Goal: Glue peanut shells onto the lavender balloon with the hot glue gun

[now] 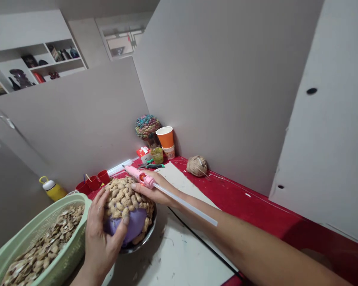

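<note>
Grey panels [226,87] stand beyond my hands. Red cloth [241,206] spreads under the work and off to the right; a long off-white board [173,254] lies over it, below my hands. Oval pale-green plastic basket [74,254] of peanut shells: just left of my left hand. Round purple form partly covered in tan peanut shells [122,198]: between my hands, sitting in a shiny metal bowl [149,240]. Left hand [103,230] spread wide, curved on the form's left side, fingers on shells, thumb at the shell edge. Right hand [155,190] has a pink glue gun [137,175], thumb by the shells; finger curl hidden, can't tell. Long translucent glue stick [185,204] runs back from it over my forearm. Past the gun: multicoloured bumpy ball on a brown base [147,127], orange paper cup [165,138], tan twine ball [197,166], green-handled pliers [155,166]. Yellow bottle with white top [53,190] and small red cups [93,183]: beyond my left hand.
</note>
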{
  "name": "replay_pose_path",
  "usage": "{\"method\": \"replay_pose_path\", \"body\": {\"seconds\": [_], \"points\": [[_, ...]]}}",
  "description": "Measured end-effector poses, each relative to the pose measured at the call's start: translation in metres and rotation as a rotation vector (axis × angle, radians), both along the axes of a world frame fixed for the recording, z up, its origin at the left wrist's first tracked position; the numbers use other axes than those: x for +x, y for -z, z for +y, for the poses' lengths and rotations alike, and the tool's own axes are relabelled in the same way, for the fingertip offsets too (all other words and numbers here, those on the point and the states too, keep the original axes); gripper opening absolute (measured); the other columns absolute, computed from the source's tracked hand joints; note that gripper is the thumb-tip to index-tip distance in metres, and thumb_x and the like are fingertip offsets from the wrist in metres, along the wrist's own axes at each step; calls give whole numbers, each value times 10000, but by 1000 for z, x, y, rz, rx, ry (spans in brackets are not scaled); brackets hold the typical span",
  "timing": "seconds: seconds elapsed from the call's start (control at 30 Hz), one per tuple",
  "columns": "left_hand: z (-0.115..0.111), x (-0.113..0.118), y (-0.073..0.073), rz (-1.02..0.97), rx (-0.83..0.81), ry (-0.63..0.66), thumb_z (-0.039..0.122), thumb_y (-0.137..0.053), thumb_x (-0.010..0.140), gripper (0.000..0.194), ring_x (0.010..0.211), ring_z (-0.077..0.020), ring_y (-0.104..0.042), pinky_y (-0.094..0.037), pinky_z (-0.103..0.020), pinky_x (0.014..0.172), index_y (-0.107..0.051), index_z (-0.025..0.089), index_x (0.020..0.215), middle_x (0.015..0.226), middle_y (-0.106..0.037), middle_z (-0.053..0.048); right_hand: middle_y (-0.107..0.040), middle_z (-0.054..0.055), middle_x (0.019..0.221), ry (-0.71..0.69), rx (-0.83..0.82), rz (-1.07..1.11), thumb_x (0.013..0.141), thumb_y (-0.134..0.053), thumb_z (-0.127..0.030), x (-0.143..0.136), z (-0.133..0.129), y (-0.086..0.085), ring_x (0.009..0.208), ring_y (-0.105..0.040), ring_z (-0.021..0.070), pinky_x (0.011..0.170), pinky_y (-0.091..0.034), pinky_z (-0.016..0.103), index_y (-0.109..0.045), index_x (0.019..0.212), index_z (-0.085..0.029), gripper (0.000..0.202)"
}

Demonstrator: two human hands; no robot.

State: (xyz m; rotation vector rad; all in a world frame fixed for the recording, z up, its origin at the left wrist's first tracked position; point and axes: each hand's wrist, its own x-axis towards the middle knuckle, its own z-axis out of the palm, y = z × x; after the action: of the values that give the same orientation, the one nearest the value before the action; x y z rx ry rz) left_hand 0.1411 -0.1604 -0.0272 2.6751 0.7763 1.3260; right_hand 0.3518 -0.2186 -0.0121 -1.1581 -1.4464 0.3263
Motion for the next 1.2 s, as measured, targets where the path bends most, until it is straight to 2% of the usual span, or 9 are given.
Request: {"method": "replay_pose_path", "body": {"seconds": [0.13, 0.33, 0.6, 0.73, 0.93, 1.1, 1.2], "points": [[0, -1, -1, 12, -1, 16, 357, -591, 881, 613, 1391, -322, -378, -290, -569, 1153, -361, 288, 1445, 1499, -417, -101, -578, 15, 785, -3, 25, -29, 852, -594, -390, 1, -1, -2, 746, -557, 181, 743, -462, 293, -541, 752, -191, 228], [-2, 2, -1, -10, 9, -21, 339, -605, 883, 572, 1377, -308, -398, -304, -551, 1155, -397, 300, 1414, 1481, -437, -85, -534, -3, 738, 43, 46, -10, 835, -610, -370, 0, 3, 2, 681, -518, 158, 650, -424, 267, -498, 728, -195, 233], [4, 2, 4, -76, 58, -7, 362, -627, 864, 574, 1341, -317, -445, -345, -525, 1130, -452, 255, 1400, 1445, -493, -102, -531, -2, 752, 33, 32, -5, 828, -632, -419, 0, 7, 5, 704, -506, 157, 679, -406, 264, -483, 726, -197, 286], [7, -1, 5, -69, 46, 16, 371, -591, 888, 570, 1358, -317, -426, -326, -521, 1137, -439, 255, 1424, 1469, -475, -105, -511, -6, 739, 32, 36, 1, 825, -619, -438, -1, 7, 4, 694, -493, 155, 668, -393, 261, -455, 715, -204, 306], [9, -2, 8, -96, 28, 18, 363, -563, 911, 529, 1366, -299, -423, -318, -492, 1146, -459, 264, 1421, 1472, -484, -92, -462, -24, 691, 47, 32, -11, 819, -633, -383, -2, 5, 1, 655, -463, 144, 633, -366, 256, -412, 676, -209, 315], [12, -7, 11, -290, -62, 58, 388, -430, 975, 446, 1378, -286, -412, -274, -489, 1164, -496, 262, 1398, 1463, -502, -89, -448, -30, 675, 71, 26, -27, 822, -644, -310, -2, 6, 1, 654, -463, 144, 624, -358, 259, -400, 661, -209, 309], [10, -13, 7, -443, -32, 67, 380, -404, 987, 401, 1347, -273, -452, -313, -466, 1147, -561, 254, 1335, 1426, -537, -85, -455, -31, 673, 80, 31, -36, 814, -658, -297, -1, 8, 3, 654, -470, 142, 628, -365, 257, -400, 654, -209, 316]]}}
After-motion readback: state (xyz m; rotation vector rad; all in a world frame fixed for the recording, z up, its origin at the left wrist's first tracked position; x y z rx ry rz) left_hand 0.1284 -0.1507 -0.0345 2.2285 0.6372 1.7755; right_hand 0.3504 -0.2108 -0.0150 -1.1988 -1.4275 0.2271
